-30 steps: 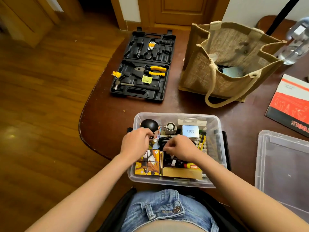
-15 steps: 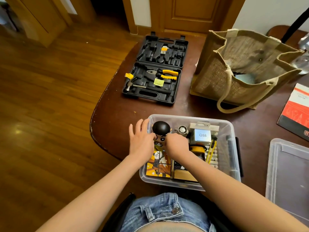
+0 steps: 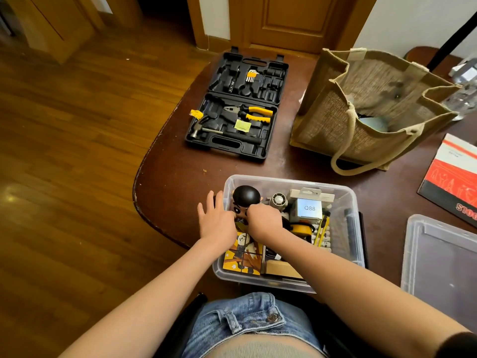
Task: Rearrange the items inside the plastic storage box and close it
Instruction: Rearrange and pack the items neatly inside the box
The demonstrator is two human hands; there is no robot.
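Dark table (image 3: 180,182) — clear, crammed storage box (image 3: 351,202)

Home: wooden floor (image 3: 77,151), panelled door (image 3: 291,19), table (image 3: 167,189).

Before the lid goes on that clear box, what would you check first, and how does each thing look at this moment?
1. Lid within reach, on the table right of the storage box: ok.
2. Hands out of the box: not ok; left hand and right hand are both inside.
3. Black-headed figurine below the rim: not ok, it looks to stand above it.
4. Q88 package lying low: cannot tell.
5. Rim free all round: cannot tell; arms hide the near side.
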